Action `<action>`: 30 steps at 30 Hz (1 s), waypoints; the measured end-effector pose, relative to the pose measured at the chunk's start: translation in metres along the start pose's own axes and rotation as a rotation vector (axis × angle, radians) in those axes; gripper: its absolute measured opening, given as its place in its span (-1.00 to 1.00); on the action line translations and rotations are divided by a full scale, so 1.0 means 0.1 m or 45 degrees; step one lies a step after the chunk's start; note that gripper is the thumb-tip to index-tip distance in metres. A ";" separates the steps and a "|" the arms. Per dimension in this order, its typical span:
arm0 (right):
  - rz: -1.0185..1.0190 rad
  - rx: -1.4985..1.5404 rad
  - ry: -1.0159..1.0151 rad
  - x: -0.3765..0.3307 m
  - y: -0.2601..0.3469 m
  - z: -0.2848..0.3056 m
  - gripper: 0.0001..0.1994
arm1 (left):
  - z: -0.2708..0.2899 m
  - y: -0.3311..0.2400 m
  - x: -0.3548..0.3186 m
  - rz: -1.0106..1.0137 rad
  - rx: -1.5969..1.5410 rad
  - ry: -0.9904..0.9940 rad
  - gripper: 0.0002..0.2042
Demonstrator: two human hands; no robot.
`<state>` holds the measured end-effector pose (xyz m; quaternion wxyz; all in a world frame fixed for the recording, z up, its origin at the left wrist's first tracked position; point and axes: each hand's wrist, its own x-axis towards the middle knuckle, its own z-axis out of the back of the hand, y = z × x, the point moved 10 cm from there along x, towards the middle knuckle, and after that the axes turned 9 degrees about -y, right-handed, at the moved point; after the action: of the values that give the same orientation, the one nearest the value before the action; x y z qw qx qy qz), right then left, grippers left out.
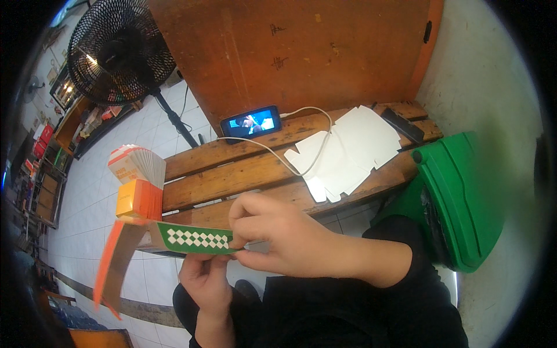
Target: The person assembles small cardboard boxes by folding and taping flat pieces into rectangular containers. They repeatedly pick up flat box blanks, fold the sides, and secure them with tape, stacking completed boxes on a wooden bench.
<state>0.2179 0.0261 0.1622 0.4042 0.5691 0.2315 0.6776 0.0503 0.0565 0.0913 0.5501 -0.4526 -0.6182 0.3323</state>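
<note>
A partly folded cardboard box point(194, 238), with a green side bearing white diamonds and a long orange-edged flap hanging off to the left, is up in front of me at the bench's near edge. My left hand point(204, 279) pinches its lower edge from beneath. At the right end of the green side, my right hand point(264, 229) has thumb and fingers closed on the edge. Just beyond the box, at the bench's left end, sit a yellow-orange carton stack point(139, 198) and a fanned stack of white and orange folded cartons point(136, 165).
Flat white cardboard blanks point(348, 152) lie on the slatted wooden bench point(197, 191), crossed by a white cable point(268, 149). The cable runs to a lit phone point(251, 123) leaning at the back. A green bin point(464, 197) stands right; a black fan point(119, 55) stands far left.
</note>
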 end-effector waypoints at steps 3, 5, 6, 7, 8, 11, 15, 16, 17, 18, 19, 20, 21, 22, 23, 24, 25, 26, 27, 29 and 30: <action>0.026 -0.072 0.032 -0.02 0.00 -0.06 -0.86 | 0.04 0.08 0.03 0.080 0.008 -0.083 -0.77; 0.071 -0.058 -0.003 0.00 0.02 -0.07 -0.87 | 0.06 0.10 0.06 0.100 0.006 -0.099 -0.74; 0.068 -0.057 -0.005 0.00 0.01 -0.08 -0.87 | 0.08 0.13 0.08 0.146 -0.059 -0.111 -0.72; 0.090 -0.059 -0.008 -0.01 0.02 -0.08 -0.88 | 0.09 0.16 0.09 0.199 -0.127 -0.119 -0.70; 0.086 -0.066 0.004 -0.02 0.02 -0.10 -0.88 | 0.12 0.20 0.09 0.242 -0.182 -0.140 -0.67; 0.059 -0.038 -0.040 -0.02 0.01 -0.10 -0.88 | 0.09 0.18 0.08 0.228 -0.285 -0.089 -0.62; 0.123 -0.087 -0.090 -0.03 0.02 -0.10 -0.88 | 0.03 0.16 0.07 0.190 -0.388 -0.034 -0.65; 0.129 -0.119 -0.090 -0.03 0.01 -0.11 -0.89 | 0.00 0.13 0.07 0.154 -0.347 -0.004 -0.66; 0.134 -0.139 -0.097 -0.02 0.00 -0.12 -0.89 | -0.04 0.10 0.07 0.117 -0.311 0.034 -0.67; 0.139 -0.160 -0.104 -0.01 -0.01 -0.11 -0.89 | -0.03 0.14 0.07 0.168 -0.310 0.008 -0.68; 0.164 -0.148 -0.101 -0.01 0.01 -0.11 -0.88 | -0.02 0.17 0.07 0.218 -0.315 -0.012 -0.69; 0.188 -0.137 -0.098 0.00 0.02 -0.10 -0.87 | -0.01 0.20 0.06 0.268 -0.327 -0.042 -0.70; 0.212 -0.125 -0.094 0.01 0.03 -0.09 -0.86 | -0.02 0.18 0.06 0.273 -0.345 -0.027 -0.71; 0.122 -0.072 -0.096 0.02 -0.02 -0.08 -0.82 | -0.02 0.18 0.06 0.279 -0.371 -0.023 -0.72; 0.032 -0.020 -0.097 0.03 -0.07 -0.07 -0.78 | 0.01 0.19 0.07 0.301 -0.379 -0.061 -0.72; -0.069 0.045 -0.086 0.02 -0.13 -0.07 -0.74 | -0.03 0.17 0.07 0.291 -0.412 -0.003 -0.72; -0.099 0.016 -0.027 0.00 -0.14 -0.11 -0.70 | -0.05 0.16 0.07 0.298 -0.426 0.014 -0.72; -0.141 0.000 0.044 -0.03 -0.16 -0.16 -0.67 | -0.06 0.17 0.08 0.310 -0.439 0.036 -0.71; -0.110 0.025 0.069 -0.05 -0.13 -0.18 -0.63 | -0.05 0.17 0.08 0.300 -0.393 0.022 -0.66; -0.012 0.005 0.045 -0.06 -0.07 -0.25 -0.63 | -0.05 0.18 0.09 0.288 -0.299 0.005 -0.56; 0.071 0.015 0.010 -0.07 -0.02 -0.26 -0.63 | -0.05 0.16 0.08 0.256 -0.261 -0.005 -0.52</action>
<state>0.1933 0.0258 0.1505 0.3808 0.5751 0.2212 0.6895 0.0586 0.0695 0.0810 0.4638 -0.5653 -0.6016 0.3217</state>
